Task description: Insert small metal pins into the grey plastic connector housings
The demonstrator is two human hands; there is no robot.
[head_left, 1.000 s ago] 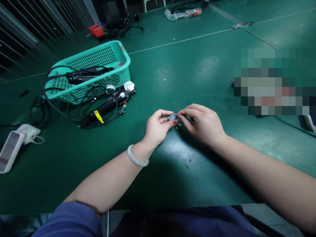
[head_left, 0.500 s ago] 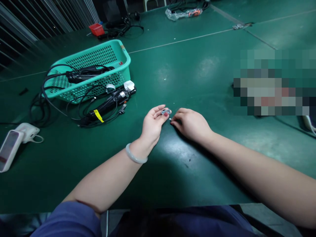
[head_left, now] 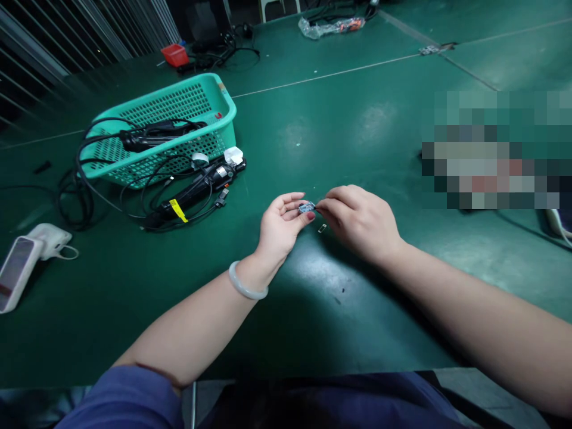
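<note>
A small blue-grey patterned piece, which looks like a circuit board point(head_left: 306, 207), is pinched between the thumb and fingers of my left hand point(head_left: 279, 226). Its right end points toward my right hand point(head_left: 364, 223), whose thumb and forefinger are closed together right at that end. Whatever those right fingertips hold is too small and hidden to make out. Below them on the green table lies a tiny pale rectangular frame point(head_left: 322, 228), apart from both hands.
Left of my hands stands a turquoise basket point(head_left: 170, 158) with black corded tools inside. In front of it lies a black tool point(head_left: 192, 193) with cables and a yellow tag. A white-cased device point(head_left: 20, 268) sits far left. A pixelated area covers the right side.
My right hand has come up from the table to the board's right end. The pale frame by its fingertips now lies uncovered. The left hand has shifted slightly right with the board.
</note>
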